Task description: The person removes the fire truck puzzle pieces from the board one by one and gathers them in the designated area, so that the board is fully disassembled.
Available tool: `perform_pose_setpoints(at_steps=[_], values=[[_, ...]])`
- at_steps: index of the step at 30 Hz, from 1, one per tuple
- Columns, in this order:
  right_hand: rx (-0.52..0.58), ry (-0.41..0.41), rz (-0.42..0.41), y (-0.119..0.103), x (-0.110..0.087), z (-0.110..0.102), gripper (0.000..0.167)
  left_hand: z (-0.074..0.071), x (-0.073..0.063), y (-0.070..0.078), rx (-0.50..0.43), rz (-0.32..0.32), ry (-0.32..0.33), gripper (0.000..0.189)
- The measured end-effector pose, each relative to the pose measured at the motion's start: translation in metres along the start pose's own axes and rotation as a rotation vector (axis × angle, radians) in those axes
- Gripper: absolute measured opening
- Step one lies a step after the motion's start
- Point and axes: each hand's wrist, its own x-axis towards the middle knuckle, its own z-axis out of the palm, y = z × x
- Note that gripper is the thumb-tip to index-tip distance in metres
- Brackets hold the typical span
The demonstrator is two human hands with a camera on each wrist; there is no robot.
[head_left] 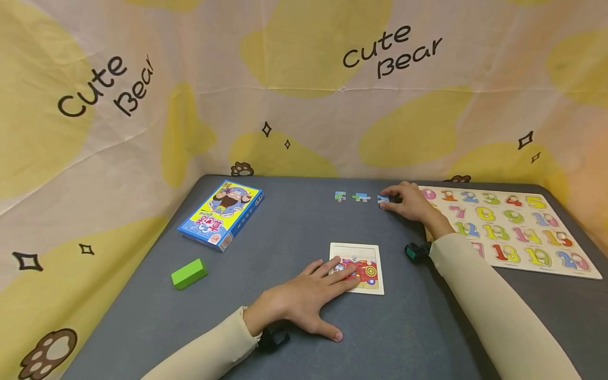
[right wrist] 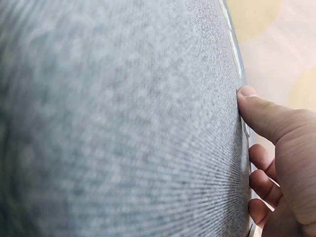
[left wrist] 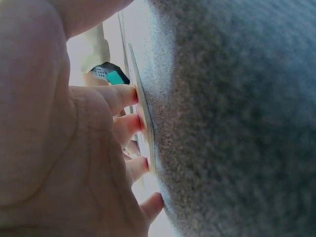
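My left hand [head_left: 309,298] lies with its fingers spread over a small white-framed jigsaw tray [head_left: 356,246]. Its fingertips [left wrist: 132,123] press on the tray, and the thumb rests out on the table. Red and yellow pieces fill the tray's lower part; a bare strip shows along its top. At the far side of the table, my right hand [head_left: 410,203] pinches a blue jigsaw piece [head_left: 382,199] between thumb and forefinger, down at the tabletop. Left of it lie two more pieces, a blue-green one [head_left: 361,197] and a smaller green-blue one [head_left: 340,196], apart from each other.
A wooden number board [head_left: 518,253] covers the right side of the table, partly under the right forearm. To the left are a blue and yellow box [head_left: 220,214] and a green block [head_left: 189,274]. Patterned cloth [head_left: 304,63] hangs behind the grey table [head_left: 275,227].
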Motion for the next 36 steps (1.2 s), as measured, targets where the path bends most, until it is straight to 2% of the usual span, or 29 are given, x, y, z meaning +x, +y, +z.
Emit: perform_pose_setpoints(at_steps=[12,26,36], values=[[-0.018,0.004,0.012,0.002,0.001,-0.001,0.040,-0.002,0.001,0.001,-0.031,0.001,-0.012,0.102],[-0.007,-0.006,0.008,-0.004,-0.002,-0.005,0.049,-0.004,0.000,0.001,-0.022,-0.001,0.001,0.102],[-0.025,0.043,-0.039,-0.015,-0.006,0.000,0.051,-0.003,-0.002,0.002,-0.012,-0.005,0.016,0.100]])
